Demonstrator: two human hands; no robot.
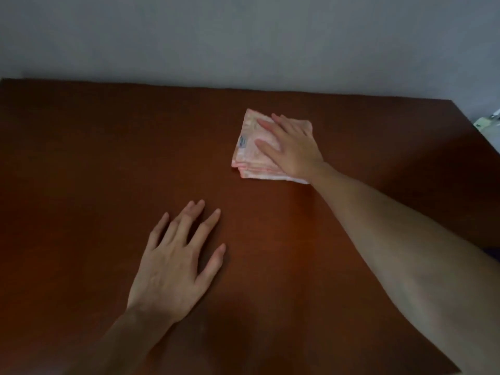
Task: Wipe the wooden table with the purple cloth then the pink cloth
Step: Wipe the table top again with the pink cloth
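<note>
A folded pink cloth [250, 155] with a small label lies on the dark wooden table [94, 158], right of centre toward the far side. My right hand [290, 147] presses flat on top of it, fingers spread and pointing left, covering its right half. My left hand [173, 263] rests palm down on the bare wood nearer to me, fingers apart, holding nothing. No purple cloth is in view.
A grey wall [243, 36] runs right behind the table's far edge. The table's right edge slants down at the right, with a small pale object [487, 125] just beyond its far right corner.
</note>
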